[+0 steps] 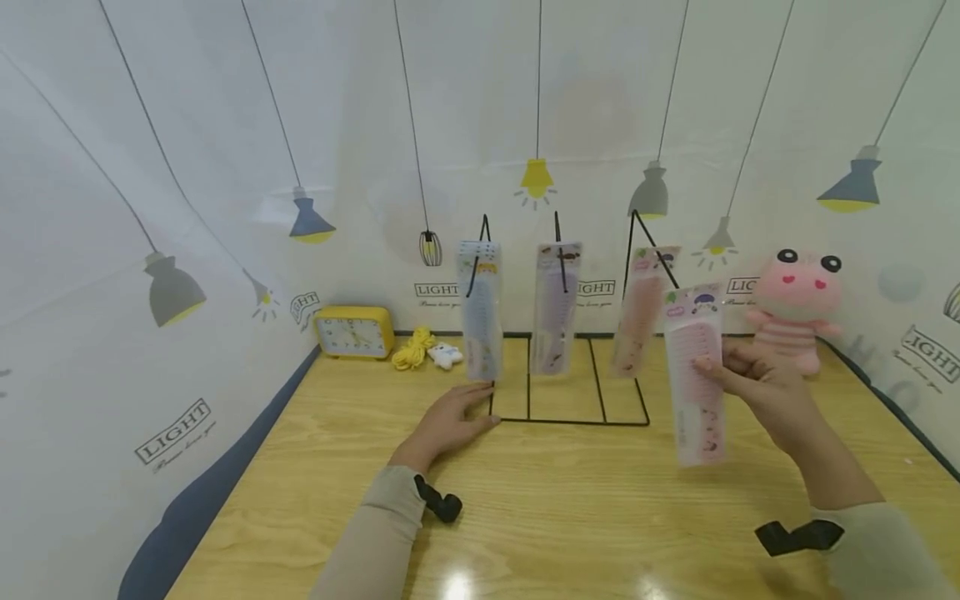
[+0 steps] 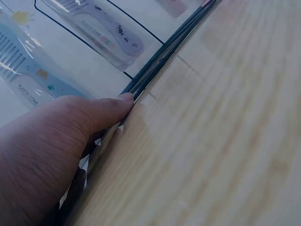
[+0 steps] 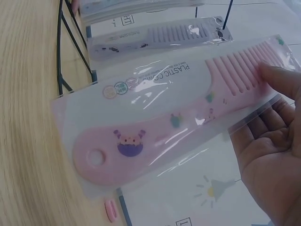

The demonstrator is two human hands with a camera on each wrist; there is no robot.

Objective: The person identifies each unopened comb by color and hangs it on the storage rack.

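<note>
My right hand point(image 1: 761, 383) pinches a bagged pink comb point(image 3: 188, 117) between thumb and fingers. The bag's top is close to the tip of the rack's right hook; whether they touch I cannot tell. My left hand point(image 1: 446, 421) holds the front left corner of the black wire rack point(image 1: 573, 422), its thumb point(image 2: 110, 110) against the front bar. From the rack's hooks hang bagged combs: blue point(image 1: 480, 317) at left, purple point(image 1: 557, 312) in the middle, and a reddish pink one point(image 1: 641, 321) at right.
A yellow clock point(image 1: 354, 332), a bundle of yellow cord point(image 1: 414, 348) and a small white star-shaped item point(image 1: 446, 356) stand at the back left. At the back right sits a pink plush toy point(image 1: 795, 312). Behind the wooden table point(image 1: 525, 517) hangs a lamp-printed cloth point(image 1: 480, 108).
</note>
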